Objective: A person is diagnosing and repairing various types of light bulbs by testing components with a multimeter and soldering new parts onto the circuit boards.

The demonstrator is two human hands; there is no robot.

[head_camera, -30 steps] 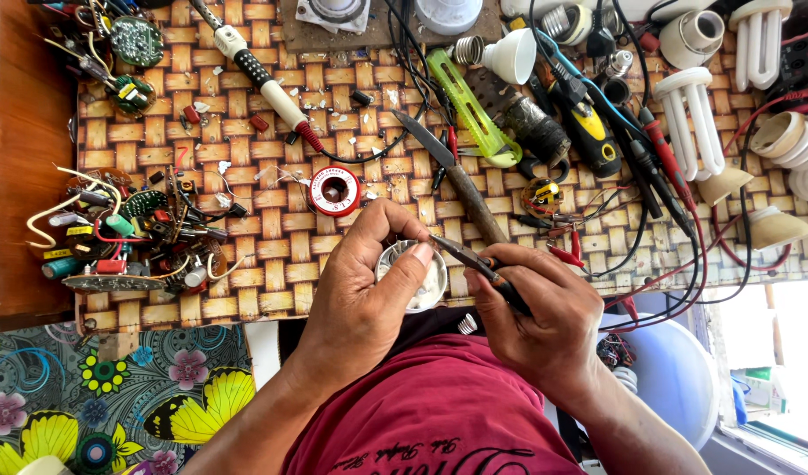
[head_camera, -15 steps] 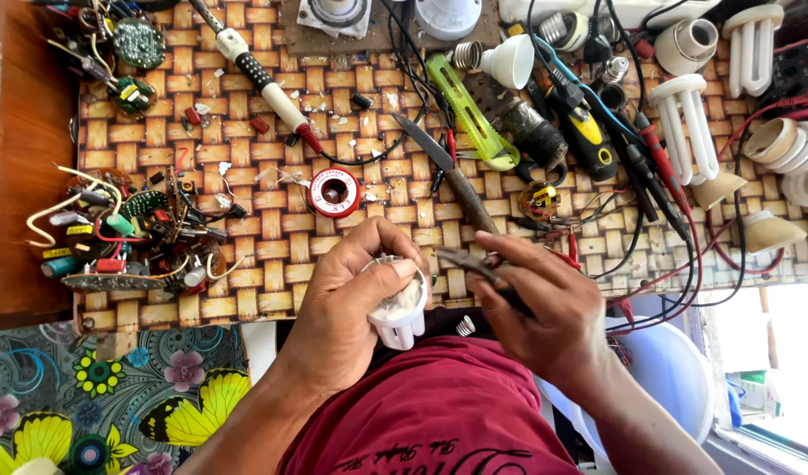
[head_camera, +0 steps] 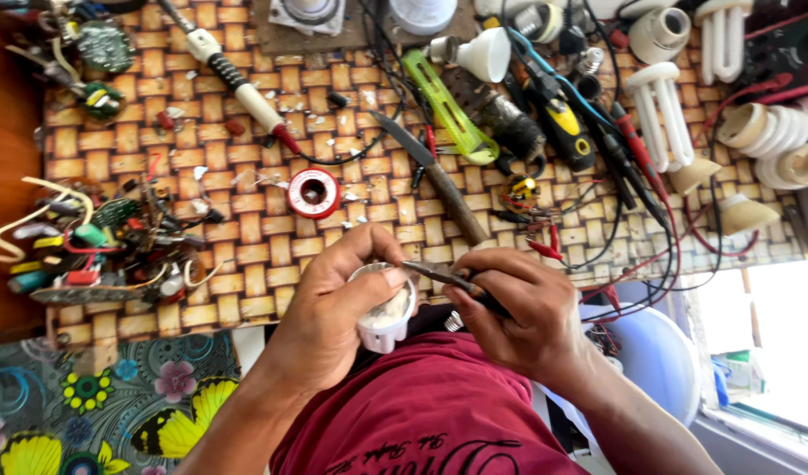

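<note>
Gripping ribbed white plastic bulb base (head_camera: 384, 318)

White plastic bulb base (head_camera: 384, 317) glossy; woven mat (head_camera: 245, 255) rough, matt

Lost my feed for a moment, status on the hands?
Left hand grips white lamp base. Right hand holds pliers, tips at the base's rim. Nothing between the hands.

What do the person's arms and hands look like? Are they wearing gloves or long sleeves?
No gloves: the left hand and right hand are bare, and both forearms are uncovered, with no watch or rings visible. The person wears a dark red shirt with black lettering.
</note>
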